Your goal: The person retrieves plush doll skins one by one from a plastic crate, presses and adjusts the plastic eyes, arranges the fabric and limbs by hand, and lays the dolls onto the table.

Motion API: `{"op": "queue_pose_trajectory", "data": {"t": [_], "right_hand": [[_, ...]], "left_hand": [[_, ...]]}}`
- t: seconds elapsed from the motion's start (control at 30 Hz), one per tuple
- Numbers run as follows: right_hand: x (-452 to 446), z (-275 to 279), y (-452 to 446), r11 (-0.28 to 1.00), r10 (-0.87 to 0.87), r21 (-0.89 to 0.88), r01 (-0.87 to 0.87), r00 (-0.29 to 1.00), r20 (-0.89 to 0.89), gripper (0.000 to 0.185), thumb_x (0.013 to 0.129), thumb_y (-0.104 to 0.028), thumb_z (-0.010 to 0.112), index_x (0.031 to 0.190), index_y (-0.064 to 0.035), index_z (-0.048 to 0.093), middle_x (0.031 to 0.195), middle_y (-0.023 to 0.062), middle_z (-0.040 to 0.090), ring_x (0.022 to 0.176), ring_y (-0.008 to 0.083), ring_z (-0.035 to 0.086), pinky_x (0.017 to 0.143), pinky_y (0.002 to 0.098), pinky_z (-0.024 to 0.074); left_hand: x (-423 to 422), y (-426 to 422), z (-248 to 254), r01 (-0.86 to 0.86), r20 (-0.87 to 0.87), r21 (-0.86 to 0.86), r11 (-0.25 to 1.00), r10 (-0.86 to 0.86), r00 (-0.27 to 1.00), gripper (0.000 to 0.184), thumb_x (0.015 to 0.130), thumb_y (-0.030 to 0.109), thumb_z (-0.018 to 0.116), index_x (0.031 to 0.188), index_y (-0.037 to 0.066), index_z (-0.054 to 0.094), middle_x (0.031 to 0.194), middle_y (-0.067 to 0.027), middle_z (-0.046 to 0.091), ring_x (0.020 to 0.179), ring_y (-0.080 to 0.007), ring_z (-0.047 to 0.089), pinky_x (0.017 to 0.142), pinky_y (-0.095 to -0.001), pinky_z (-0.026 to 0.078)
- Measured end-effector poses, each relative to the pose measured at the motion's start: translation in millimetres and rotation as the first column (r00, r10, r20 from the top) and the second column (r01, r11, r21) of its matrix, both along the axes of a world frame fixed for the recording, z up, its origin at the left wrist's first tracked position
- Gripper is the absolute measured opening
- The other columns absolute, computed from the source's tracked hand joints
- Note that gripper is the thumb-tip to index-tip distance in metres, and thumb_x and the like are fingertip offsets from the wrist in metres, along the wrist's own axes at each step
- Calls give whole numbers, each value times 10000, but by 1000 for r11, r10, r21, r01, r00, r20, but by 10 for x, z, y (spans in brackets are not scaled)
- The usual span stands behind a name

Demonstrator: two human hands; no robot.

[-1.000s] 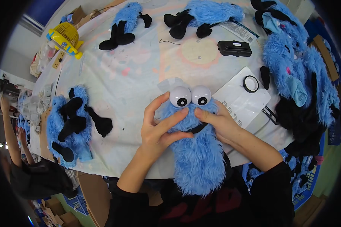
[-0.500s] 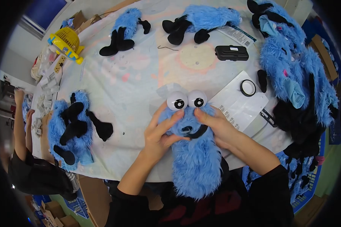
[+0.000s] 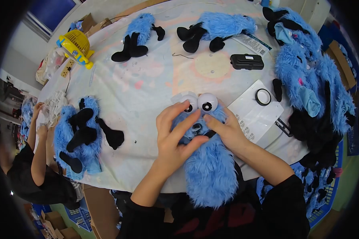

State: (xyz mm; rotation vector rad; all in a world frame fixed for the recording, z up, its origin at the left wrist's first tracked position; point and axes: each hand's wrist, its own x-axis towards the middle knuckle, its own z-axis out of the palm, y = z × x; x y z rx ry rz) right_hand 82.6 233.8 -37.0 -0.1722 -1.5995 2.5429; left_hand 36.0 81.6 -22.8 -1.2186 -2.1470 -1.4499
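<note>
A blue furry plush toy (image 3: 211,175) with bulging white eyes (image 3: 207,102), a dark nose and a black mouth lies face up in front of me, against the table's near edge. My right hand (image 3: 229,129) grips its head from the right, thumb on the face below the eye. Over the left side of the face is my left hand (image 3: 173,133), fingers spread and curved. Its index finger partly covers the left eye, and its thumb lies by the mouth; whether they press on the fur I cannot tell.
More blue plush toys lie at the left (image 3: 77,135), at the back (image 3: 223,26) and piled at the right (image 3: 303,71). A black case (image 3: 247,61), a tape roll (image 3: 263,96) on a white sheet (image 3: 247,115) and a yellow fan (image 3: 75,46) are around. Another person (image 3: 36,171) works at left.
My left hand has let go of the head's side and moved over the face, its fingers spreading. My right hand keeps its hold. The other person's hands have come down to white material.
</note>
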Motion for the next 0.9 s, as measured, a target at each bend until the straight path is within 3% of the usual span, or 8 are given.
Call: {"op": "queue_pose_trajectory", "data": {"t": [0.1, 0.3, 0.4, 0.43, 0.47, 0.6, 0.8, 0.9], "right_hand": [[34, 78, -8, 965, 136, -234, -120, 989, 54, 440, 854, -188, 594, 1217, -6, 423, 1056, 105, 563, 939, 152, 551, 832, 254, 435], [57, 105, 32, 827, 264, -551, -112, 943, 204, 430, 863, -172, 575, 1227, -12, 411, 1074, 112, 553, 945, 170, 546, 842, 266, 430], [13, 135, 24, 997, 47, -60, -39, 989, 139, 415, 862, -182, 572, 1208, -14, 416, 1066, 118, 553, 920, 186, 553, 813, 278, 440], [-7, 141, 16, 994, -11, 108, 1, 996, 90, 410, 862, -186, 571, 1202, -15, 417, 1063, 121, 554, 912, 191, 555, 803, 281, 443], [-20, 147, 1, 995, -6, 104, -4, 996, 91, 410, 862, -186, 571, 1202, -15, 417, 1063, 121, 554, 912, 191, 555, 803, 281, 443], [12, 177, -40, 830, -146, 490, 264, 953, -266, 421, 840, -199, 591, 1178, -21, 415, 1069, 134, 548, 906, 207, 557, 799, 293, 436], [-34, 118, -52, 878, -113, 440, 190, 974, -196, 438, 797, -181, 617, 1157, -46, 406, 943, 110, 546, 791, 211, 542, 743, 281, 425], [-160, 66, 32, 527, -233, 631, 570, 811, -537, 333, 778, -156, 619, 1052, -49, 462, 828, 74, 505, 691, 190, 485, 675, 265, 407]], "left_hand": [[-92, 23, -153, -13, -29, 7, 1000, 13, 999, 594, 583, 311, 780, 1093, 55, 615, 1180, -142, 494, 1127, -296, 428, 986, -381, 330], [-161, 96, -159, 72, 12, -20, 997, -72, 997, 733, 548, 432, 779, 1123, 25, 575, 1152, -146, 489, 1125, -296, 422, 986, -400, 320], [-59, 119, -27, -110, 7, 79, 991, 109, 994, 547, 656, 332, 745, 1073, 21, 574, 990, -110, 532, 986, -248, 483, 902, -352, 380], [-42, 96, -30, -144, 7, 92, 985, 144, 990, 517, 674, 315, 739, 1065, 21, 574, 963, -104, 539, 962, -240, 493, 888, -344, 390], [-26, 73, -30, -177, 7, 104, 979, 177, 984, 486, 693, 299, 734, 1057, 20, 574, 936, -98, 546, 939, -233, 503, 874, -336, 400], [-16, -126, -181, 12, 285, -82, 997, 12, 959, 199, 837, 178, 591, 930, 12, 532, 751, -59, 493, 675, -175, 450, 650, -275, 406], [119, -1, -119, -58, 348, 64, 996, 32, 937, 83, 865, 67, 441, 821, 18, 492, 661, -38, 413, 558, -144, 327, 519, -243, 317], [129, 5, -82, -91, 389, 85, 992, 51, 920, 79, 851, 32, 431, 811, 14, 497, 666, -42, 416, 572, -138, 345, 529, -228, 322]]}}
